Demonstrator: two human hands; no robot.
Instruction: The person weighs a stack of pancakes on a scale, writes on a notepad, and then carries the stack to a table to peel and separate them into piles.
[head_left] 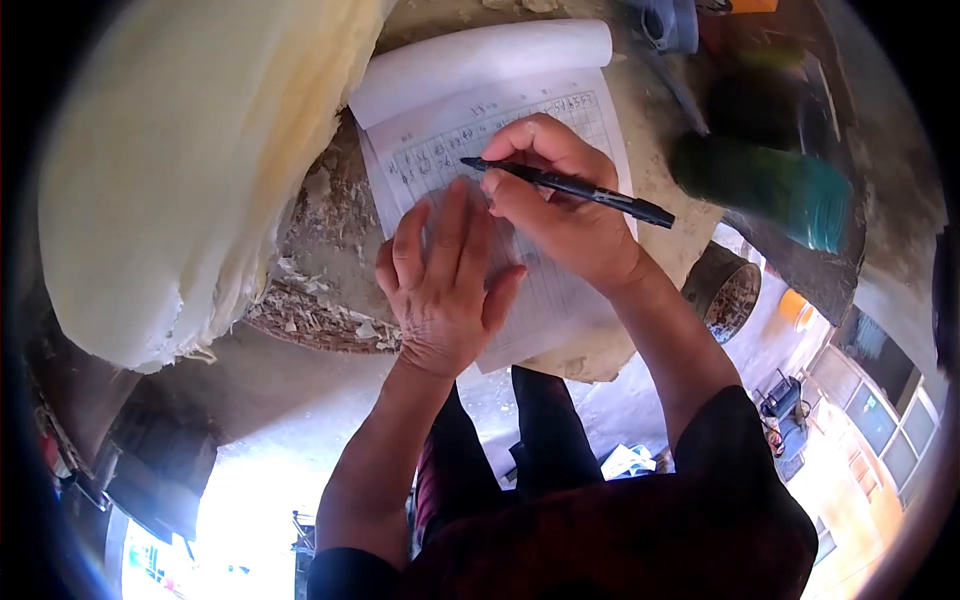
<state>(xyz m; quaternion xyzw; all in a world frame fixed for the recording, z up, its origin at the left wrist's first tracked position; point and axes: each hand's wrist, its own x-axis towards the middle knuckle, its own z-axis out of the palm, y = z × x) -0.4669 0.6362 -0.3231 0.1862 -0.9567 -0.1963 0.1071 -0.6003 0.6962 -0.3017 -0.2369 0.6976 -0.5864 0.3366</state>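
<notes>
My right hand point(570, 200) is closed around a black pen point(635, 207), its tip pointing left over the upper rows of a ruled form point(540, 290). Handwritten marks fill some of the top cells. Palm down, my left hand point(440, 280) lies flat on the same sheet with fingers spread, fingertips just below the pen tip. The pad's turned-back pages point(490, 65) curl over at its top edge. Under the pad is a tan board or sheet point(575, 355), resting on a rough, flaking worktop point(335, 225).
A large cream-coloured slab-like mass point(190, 160) overhangs the left side. To the right are a green bottle point(800, 195) and a rusty round tin point(722, 290). My legs point(550, 430) are below the worktop's front edge. Farther right, an orange container point(795, 308) shows.
</notes>
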